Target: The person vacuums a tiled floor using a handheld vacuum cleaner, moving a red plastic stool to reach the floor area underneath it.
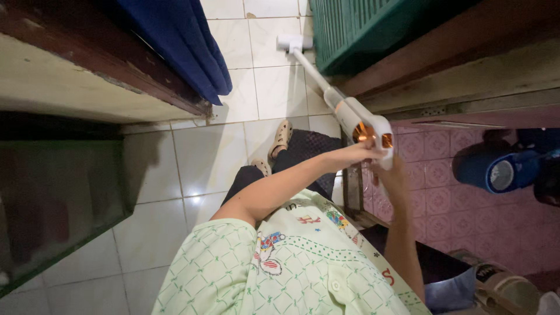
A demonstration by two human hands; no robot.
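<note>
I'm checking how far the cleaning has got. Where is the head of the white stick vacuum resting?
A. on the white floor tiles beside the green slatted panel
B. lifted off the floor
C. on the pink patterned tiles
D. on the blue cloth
A: the vacuum head sits flat on the white floor tiles, just left of the green slatted panel.

This is a home, seen at a doorway between two rooms. White floor tiles (pixel 192 169) fill the middle of the frame, and pink patterned tiles (pixel 443 192) cover the lower right. A blue curtain (pixel 181 41) hangs at the upper left beside a worn wooden door frame (pixel 116 64). A green louvred door (pixel 361 29) stands at the top, and a white cordless stick vacuum (pixel 344 108) reaches across the tiles.
</note>
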